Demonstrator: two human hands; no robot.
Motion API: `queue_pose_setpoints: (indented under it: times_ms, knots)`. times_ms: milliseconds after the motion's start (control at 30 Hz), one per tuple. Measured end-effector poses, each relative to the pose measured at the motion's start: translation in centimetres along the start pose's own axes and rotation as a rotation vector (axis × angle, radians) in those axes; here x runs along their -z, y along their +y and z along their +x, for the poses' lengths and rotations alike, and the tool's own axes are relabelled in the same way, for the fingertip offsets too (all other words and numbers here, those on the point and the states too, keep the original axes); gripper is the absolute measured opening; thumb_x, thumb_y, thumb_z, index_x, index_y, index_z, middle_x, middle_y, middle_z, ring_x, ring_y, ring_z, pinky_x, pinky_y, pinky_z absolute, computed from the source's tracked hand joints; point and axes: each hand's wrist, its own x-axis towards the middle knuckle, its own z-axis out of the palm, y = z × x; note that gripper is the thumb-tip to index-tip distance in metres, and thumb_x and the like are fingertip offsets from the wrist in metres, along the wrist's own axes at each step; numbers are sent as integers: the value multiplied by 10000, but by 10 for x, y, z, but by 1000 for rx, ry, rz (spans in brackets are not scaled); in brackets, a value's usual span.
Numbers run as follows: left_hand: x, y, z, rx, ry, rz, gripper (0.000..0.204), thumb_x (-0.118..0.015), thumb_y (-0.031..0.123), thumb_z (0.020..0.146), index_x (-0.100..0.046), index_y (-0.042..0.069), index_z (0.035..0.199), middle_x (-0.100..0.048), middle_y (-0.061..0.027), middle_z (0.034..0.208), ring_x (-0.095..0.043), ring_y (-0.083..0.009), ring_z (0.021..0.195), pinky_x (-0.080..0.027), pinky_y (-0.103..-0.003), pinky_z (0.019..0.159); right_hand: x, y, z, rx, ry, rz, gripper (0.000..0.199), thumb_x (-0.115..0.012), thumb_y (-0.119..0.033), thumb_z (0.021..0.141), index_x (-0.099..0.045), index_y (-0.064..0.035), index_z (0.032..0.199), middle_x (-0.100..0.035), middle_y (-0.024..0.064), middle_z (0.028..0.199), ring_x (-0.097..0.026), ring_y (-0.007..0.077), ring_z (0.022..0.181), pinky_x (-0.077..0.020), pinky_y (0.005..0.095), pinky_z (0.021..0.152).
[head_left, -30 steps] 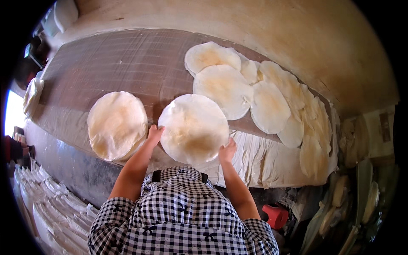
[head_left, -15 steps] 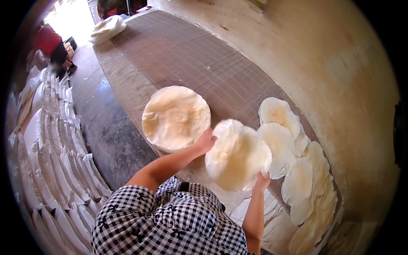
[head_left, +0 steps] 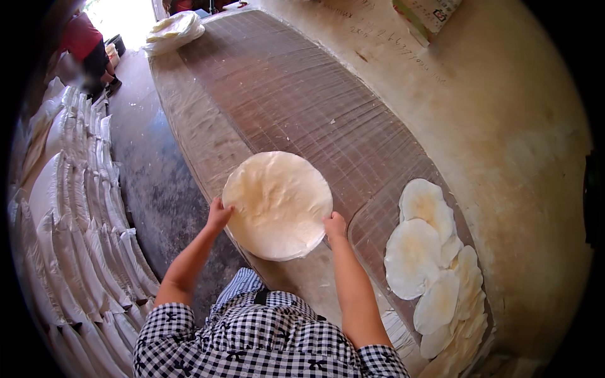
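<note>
A round, pale cream sheet (head_left: 277, 205), thin and wavy like a flatbread or dried wrapper, lies on the round stack in front of me. My left hand (head_left: 218, 215) is closed on its left edge. The right edge is pinched by my right hand (head_left: 335, 226). The sheet covers the stack beneath it, so I cannot tell how many layers there are. To the right, several similar sheets (head_left: 413, 259) overlap in a loose spread along the table's edge.
A long table (head_left: 283, 88) covered in brown netted cloth runs away from me beside a wall (head_left: 504, 138). At its far end sits a plastic-wrapped bundle (head_left: 174, 31). White filled sacks (head_left: 75, 214) are piled at left. A person in red (head_left: 85, 41) stands beyond them.
My hands have carried the separate sheet left from beside the stack and laid it over the top. My left hand has moved to the stack's far left side.
</note>
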Motion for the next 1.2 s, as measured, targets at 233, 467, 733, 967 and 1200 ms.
queue_pose_setpoints:
  times_ms: [233,467,733,967,1200]
  knots:
    - [-5,1,-17,90,78,451,336,-705,38,679,-384,47,778,-486,-14,659,-491,-88,578,-396,-252,459,-4,26,12,32,107,-165,165,-618,-102,713,-552,12,813,-609,182,821,-584,303,766,-447,384,680]
    - [1,6,-10,230,39,466,314,-726,150,690,-447,20,752,-520,-79,699,-521,-181,656,-423,-313,567,-6,9,-1,136,155,-316,180,-619,-131,738,-528,-14,840,-591,177,881,-563,329,797,-437,406,723]
    - [-74,91,0,-649,-236,1278,298,-676,233,701,-574,-44,741,-563,-167,906,-347,-365,1166,-260,-400,1007,-14,-55,-63,772,28,-742,661,-552,-297,794,-272,-139,1371,-163,164,1440,-174,362,1313,-189,491,1040]
    - [-72,7,29,-618,-335,1331,749,-519,437,813,-295,-93,1293,-203,-244,1392,-157,-368,1299,-91,-400,1086,13,-15,-40,688,-175,-655,641,-541,-322,829,-264,-130,1374,-114,137,1460,-97,325,1346,-116,493,1071]
    - [-124,106,10,-511,-521,1223,332,-571,111,777,-483,-132,984,-455,-287,1075,-358,-414,1118,-296,-426,961,122,67,-7,92,406,-799,612,-558,-225,789,-318,-11,1309,-226,200,1411,-199,384,1307,-228,481,1032]
